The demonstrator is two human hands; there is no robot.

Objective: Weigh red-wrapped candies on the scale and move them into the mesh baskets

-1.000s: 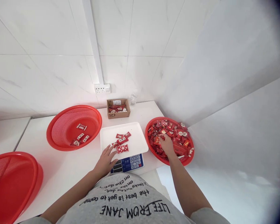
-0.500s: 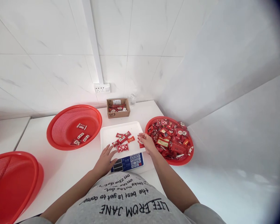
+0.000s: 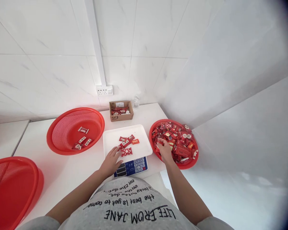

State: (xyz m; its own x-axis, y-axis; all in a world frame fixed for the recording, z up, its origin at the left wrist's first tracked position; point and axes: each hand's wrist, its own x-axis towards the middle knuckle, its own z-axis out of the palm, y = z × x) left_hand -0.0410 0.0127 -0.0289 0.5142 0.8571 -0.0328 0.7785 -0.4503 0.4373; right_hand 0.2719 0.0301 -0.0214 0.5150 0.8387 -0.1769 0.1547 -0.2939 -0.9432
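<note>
Several red wrapped candies [image 3: 126, 152] lie in a loose group on the white tray [image 3: 144, 150], which sits on a blue-fronted digital scale [image 3: 134, 166]. My left hand [image 3: 111, 162] rests over the tray's near left edge, fingers stretched out and fingertips close to the candies. Over the near left side of a full red basket [image 3: 151, 129], my right hand [image 3: 165, 150] is closed with a red wrapped candy [image 3: 159, 143] pinched between thumb and fingers. Wrapped candies [image 3: 182, 148] in many sizes fill that basket.
To the left stands a red mesh basket [image 3: 62, 127] with several candies inside; another red basket [image 3: 14, 191] is at the near left. Behind the tray are a cardboard box [image 3: 121, 118] of red packets and a clear bottle [image 3: 136, 101] near the tiled wall.
My right hand has moved right, from the tray's right edge to above the full basket, carrying a red candy. My left hand has shifted slightly right, closer to the candies.
</note>
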